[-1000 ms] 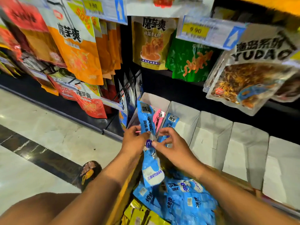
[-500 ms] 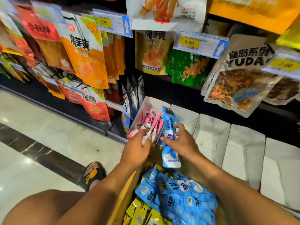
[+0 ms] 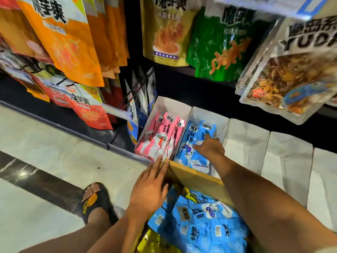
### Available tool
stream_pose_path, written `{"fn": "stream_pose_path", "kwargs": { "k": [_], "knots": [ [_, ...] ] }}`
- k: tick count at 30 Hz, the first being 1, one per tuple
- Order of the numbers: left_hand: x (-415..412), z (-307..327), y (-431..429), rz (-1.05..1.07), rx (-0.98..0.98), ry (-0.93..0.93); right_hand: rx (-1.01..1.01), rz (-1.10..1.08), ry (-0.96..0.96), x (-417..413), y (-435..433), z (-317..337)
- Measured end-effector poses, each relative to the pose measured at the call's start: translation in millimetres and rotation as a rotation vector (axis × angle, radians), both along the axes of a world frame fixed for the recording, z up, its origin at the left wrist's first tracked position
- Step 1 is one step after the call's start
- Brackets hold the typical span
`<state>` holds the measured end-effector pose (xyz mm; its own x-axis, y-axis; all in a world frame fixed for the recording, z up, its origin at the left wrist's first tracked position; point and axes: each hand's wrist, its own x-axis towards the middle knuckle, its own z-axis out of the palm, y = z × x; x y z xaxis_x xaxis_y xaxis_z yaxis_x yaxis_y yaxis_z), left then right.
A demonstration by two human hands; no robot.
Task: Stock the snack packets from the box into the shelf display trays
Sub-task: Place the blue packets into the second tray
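Two hands: the left hand [image 3: 149,187] lies flat, fingers straight, over the box [image 3: 197,177] corner at 10 o'clock; the right hand [image 3: 209,148] rests with outstretched fingers on the blue packets [image 3: 191,137]. Each grip is apart, clamped on nothing.
Task's things: the blue packets lean in the second tray [image 3: 206,114], at 12 o'clock from the box. A blue heap [image 3: 206,221] fills the box, with yellow packets [image 3: 155,241] at 7 o'clock.
Risk, slump: the leaning packets look slick and loose; a sharp lift of the right hand could tip them over the tray's front.
Risk, mixing: one could slide across the divider onto the pink packets [image 3: 160,136] at 11 o'clock.
Risk, snag: the box wall stands just before the tray, so a withdrawing forearm may catch it.
Around: empty trays [image 3: 246,141] run toward 2 o'clock; hanging bags [image 3: 224,46] are overhead at 12; a sandalled foot [image 3: 94,199] is at 9 on the floor [image 3: 54,161].
In the way: the right forearm crosses the heap.
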<state>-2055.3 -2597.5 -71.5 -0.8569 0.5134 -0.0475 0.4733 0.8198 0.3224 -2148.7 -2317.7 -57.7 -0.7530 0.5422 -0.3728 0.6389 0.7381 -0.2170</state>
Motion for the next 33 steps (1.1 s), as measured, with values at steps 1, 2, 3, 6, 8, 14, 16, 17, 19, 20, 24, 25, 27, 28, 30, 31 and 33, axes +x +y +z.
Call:
{"fn": "stream_pose_path", "kwargs": {
  "k": [1, 2, 3, 6, 8, 14, 16, 17, 19, 20, 24, 25, 27, 28, 30, 31, 33],
  "knots": [
    [0, -1, 0, -0.001, 0.013, 0.014, 0.005, -0.006, -0.027, -2, -1, -10],
    [1, -1, 0, -0.002, 0.012, 0.018, 0.011, -0.010, -0.052, -4, -2, -19],
    [1, -2, 0, -0.004, 0.013, 0.023, 0.018, -0.008, -0.075, -5, -3, -28],
    [2, -3, -2, -0.009, 0.021, 0.043, 0.032, -0.013, -0.116, -5, -1, -52],
    [1, -5, -1, -0.011, 0.020, 0.051, 0.038, -0.022, -0.104, -4, -1, -62],
    [2, -4, -1, 0.005, -0.050, 0.065, 0.012, -0.018, -0.087, -2, -1, -78],
    [2, -4, 0, 0.010, -0.056, 0.082, -0.018, -0.020, -0.104, -5, 0, -79],
    [2, -4, 0, 0.012, -0.058, 0.083, -0.032, -0.024, -0.112, -7, 0, -78],
    [1, -4, 0, 0.014, -0.072, 0.082, -0.059, -0.031, -0.128, -9, 1, -73],
    [1, -4, 0, 0.020, -0.077, 0.083, -0.070, -0.032, -0.131, -9, 2, -69],
    [1, 0, 2, 0.029, -0.098, 0.072, -0.093, 0.020, -0.082, 0, 3, -50],
    [1, 1, 2, 0.028, -0.110, 0.059, -0.087, 0.051, -0.058, 5, 1, -42],
    [1, 4, 2, 0.027, -0.112, 0.047, -0.084, 0.123, 0.005, 20, -2, -23],
    [1, 5, 2, 0.025, -0.109, 0.049, -0.091, 0.150, 0.043, 30, -3, -12],
    [2, 9, 3, 0.021, -0.114, 0.038, -0.120, 0.191, 0.130, 54, -7, 10],
    [0, 9, 4, 0.021, -0.115, 0.027, -0.144, 0.210, 0.177, 65, -9, 17],
    [2, 12, 5, 0.020, -0.103, 0.000, -0.169, 0.262, 0.267, 89, -14, 33]
  ]
}}
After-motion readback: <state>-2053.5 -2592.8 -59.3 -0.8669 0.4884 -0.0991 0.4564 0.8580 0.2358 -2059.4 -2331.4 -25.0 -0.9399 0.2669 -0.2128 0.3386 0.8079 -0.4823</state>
